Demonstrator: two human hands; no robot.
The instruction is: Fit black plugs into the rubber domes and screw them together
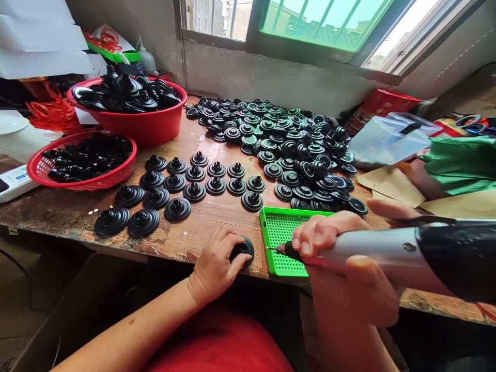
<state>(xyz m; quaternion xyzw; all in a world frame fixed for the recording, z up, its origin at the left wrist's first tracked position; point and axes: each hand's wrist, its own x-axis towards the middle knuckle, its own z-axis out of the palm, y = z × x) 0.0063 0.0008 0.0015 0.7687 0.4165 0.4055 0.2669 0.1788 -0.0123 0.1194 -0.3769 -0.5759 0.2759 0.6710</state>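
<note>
Near the front edge of the table, my left hand has thumb and fingers closed around a round black stepped disc. The hand covers part of that disc. My right hand is wrapped around an electric screwdriver with a grey and black body, its thin bit pointing left. The bit is over the left part of a shallow green perforated tray, apart from the disc. Beyond my left hand, similar black discs stand in loose rows with their short necks up.
A large heap of black discs covers the back of the table. At the left stand a red tub of black parts and a red basket of smaller black pieces. A clear plastic box and green bag lie at the right.
</note>
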